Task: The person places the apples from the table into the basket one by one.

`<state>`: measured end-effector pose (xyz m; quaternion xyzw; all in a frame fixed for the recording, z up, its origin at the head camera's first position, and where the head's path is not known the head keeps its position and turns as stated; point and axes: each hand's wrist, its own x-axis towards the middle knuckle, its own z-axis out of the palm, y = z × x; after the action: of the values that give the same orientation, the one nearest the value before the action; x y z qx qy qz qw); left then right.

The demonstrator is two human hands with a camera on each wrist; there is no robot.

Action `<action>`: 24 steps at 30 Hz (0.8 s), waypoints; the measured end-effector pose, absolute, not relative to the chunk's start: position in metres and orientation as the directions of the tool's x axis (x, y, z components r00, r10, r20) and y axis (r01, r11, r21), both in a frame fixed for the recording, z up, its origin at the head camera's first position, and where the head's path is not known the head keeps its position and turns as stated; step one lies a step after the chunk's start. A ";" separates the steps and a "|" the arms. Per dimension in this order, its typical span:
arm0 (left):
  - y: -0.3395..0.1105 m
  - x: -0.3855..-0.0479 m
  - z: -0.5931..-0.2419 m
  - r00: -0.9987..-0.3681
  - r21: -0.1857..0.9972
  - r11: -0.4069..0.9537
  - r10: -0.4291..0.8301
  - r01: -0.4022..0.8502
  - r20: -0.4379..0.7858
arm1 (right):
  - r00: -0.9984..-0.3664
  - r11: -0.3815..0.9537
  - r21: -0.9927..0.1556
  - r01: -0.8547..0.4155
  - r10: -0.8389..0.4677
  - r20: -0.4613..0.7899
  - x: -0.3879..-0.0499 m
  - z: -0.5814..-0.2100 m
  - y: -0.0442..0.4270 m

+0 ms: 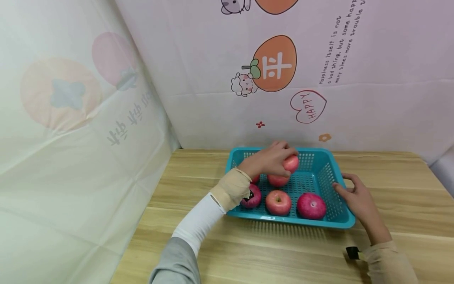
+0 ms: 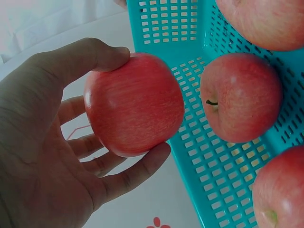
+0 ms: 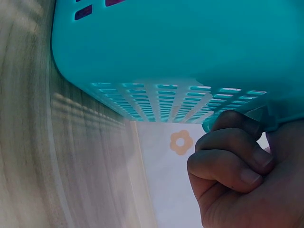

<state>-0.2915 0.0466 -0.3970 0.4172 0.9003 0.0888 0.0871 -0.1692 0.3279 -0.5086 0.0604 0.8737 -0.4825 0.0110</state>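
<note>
My left hand (image 1: 271, 159) holds a red apple (image 2: 135, 104) between thumb and fingers, raised over the back part of a turquoise plastic basket (image 1: 291, 222). Below it in the basket lies another apple (image 1: 278, 180), and a further red one is partly hidden behind the wrist. Along the near side sit a dark pink round fruit (image 1: 252, 197), a pinkish apple (image 1: 278, 202) with its stem up and a deep magenta round fruit (image 1: 311, 206). At the right end, my right hand (image 1: 358, 197) grips the basket rim, thumb inside and fingers curled outside, as the right wrist view shows.
The basket stands on a wood-grain table (image 1: 198, 185), close to the back edge. Behind the table hangs a white printed cloth (image 1: 213, 110), and another cloth (image 1: 71, 165) hangs on the left. A small black piece (image 1: 352, 253) sticks out by the right wrist.
</note>
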 end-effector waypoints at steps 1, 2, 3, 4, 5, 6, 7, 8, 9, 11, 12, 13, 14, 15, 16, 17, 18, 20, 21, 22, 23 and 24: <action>0.048 -0.291 -0.397 -0.636 0.236 0.636 0.767 0.735 -0.083 | -0.993 0.526 -0.843 0.116 0.095 -0.077 -0.169 -0.509 0.328; 0.049 -0.291 -0.397 -0.636 0.239 0.635 0.767 0.735 -0.084 | -0.992 0.520 -0.846 0.116 0.095 -0.077 -0.169 -0.509 0.328; 0.050 -0.291 -0.397 -0.635 0.243 0.634 0.768 0.734 -0.084 | -0.993 0.516 -0.849 0.115 0.094 -0.078 -0.169 -0.510 0.328; 0.051 -0.290 -0.397 -0.634 0.245 0.633 0.768 0.734 -0.085 | -0.993 0.512 -0.851 0.115 0.094 -0.078 -0.169 -0.510 0.328; 0.053 -0.290 -0.397 -0.635 0.246 0.634 0.768 0.733 -0.087 | -0.993 0.510 -0.852 0.115 0.092 -0.078 -0.169 -0.510 0.328; 0.054 -0.290 -0.398 -0.633 0.247 0.633 0.769 0.734 -0.088 | -0.992 0.507 -0.854 0.116 0.093 -0.080 -0.169 -0.510 0.328; 0.056 -0.290 -0.398 -0.632 0.245 0.633 0.769 0.734 -0.092 | -0.993 0.507 -0.854 0.117 0.091 -0.082 -0.169 -0.510 0.328; 0.057 -0.290 -0.398 -0.633 0.243 0.636 0.768 0.733 -0.098 | -0.992 0.506 -0.854 0.119 0.092 -0.084 -0.169 -0.510 0.328; 0.058 -0.289 -0.399 -0.632 0.238 0.635 0.768 0.735 -0.101 | -0.992 0.509 -0.852 0.119 0.091 -0.085 -0.169 -0.510 0.328; 0.061 -0.289 -0.400 -0.629 0.224 0.635 0.770 0.740 -0.104 | -0.992 0.512 -0.851 0.120 0.090 -0.086 -0.169 -0.510 0.329; 0.063 -0.289 -0.400 -0.627 0.216 0.633 0.772 0.744 -0.104 | -0.992 0.512 -0.851 0.121 0.090 -0.087 -0.169 -0.509 0.329; 0.064 -0.289 -0.401 -0.623 0.209 0.629 0.776 0.749 -0.102 | -0.992 0.513 -0.850 0.121 0.088 -0.088 -0.169 -0.509 0.329; 0.065 -0.289 -0.401 -0.619 0.203 0.625 0.779 0.754 -0.100 | -0.992 0.512 -0.850 0.122 0.089 -0.088 -0.169 -0.509 0.329; 0.066 -0.289 -0.402 -0.614 0.199 0.620 0.783 0.759 -0.096 | -0.992 0.513 -0.850 0.121 0.088 -0.089 -0.169 -0.509 0.329; 0.067 -0.289 -0.402 -0.611 0.195 0.616 0.786 0.763 -0.095 | -0.992 0.512 -0.850 0.122 0.088 -0.089 -0.169 -0.509 0.329; 0.068 -0.289 -0.402 -0.608 0.193 0.613 0.789 0.766 -0.095 | -0.992 0.515 -0.848 0.122 0.089 -0.089 -0.169 -0.510 0.329; 0.069 -0.289 -0.403 -0.604 0.193 0.609 0.792 0.769 -0.092 | -0.992 0.515 -0.849 0.123 0.090 -0.089 -0.169 -0.510 0.329; 0.070 -0.290 -0.403 -0.601 0.193 0.607 0.793 0.771 -0.095 | -0.992 0.514 -0.849 0.124 0.092 -0.089 -0.169 -0.510 0.329; 0.071 -0.290 -0.404 -0.602 0.192 0.609 0.792 0.770 -0.097 | -0.992 0.513 -0.850 0.125 0.091 -0.090 -0.170 -0.510 0.329; 0.072 -0.290 -0.405 -0.603 0.189 0.610 0.792 0.770 -0.099 | -0.992 0.511 -0.850 0.125 0.091 -0.091 -0.170 -0.510 0.329; 0.074 -0.290 -0.406 -0.603 0.189 0.610 0.791 0.769 -0.102 | -0.992 0.508 -0.852 0.125 0.090 -0.092 -0.170 -0.510 0.329; 0.075 -0.290 -0.406 -0.604 0.189 0.612 0.790 0.768 -0.104 | -0.992 0.505 -0.854 0.124 0.088 -0.092 -0.169 -0.510 0.329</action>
<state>-0.2898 0.0748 -0.4064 0.4363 0.8932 0.0622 0.0888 -0.1694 0.3291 -0.5096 0.0610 0.8673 -0.4937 0.0182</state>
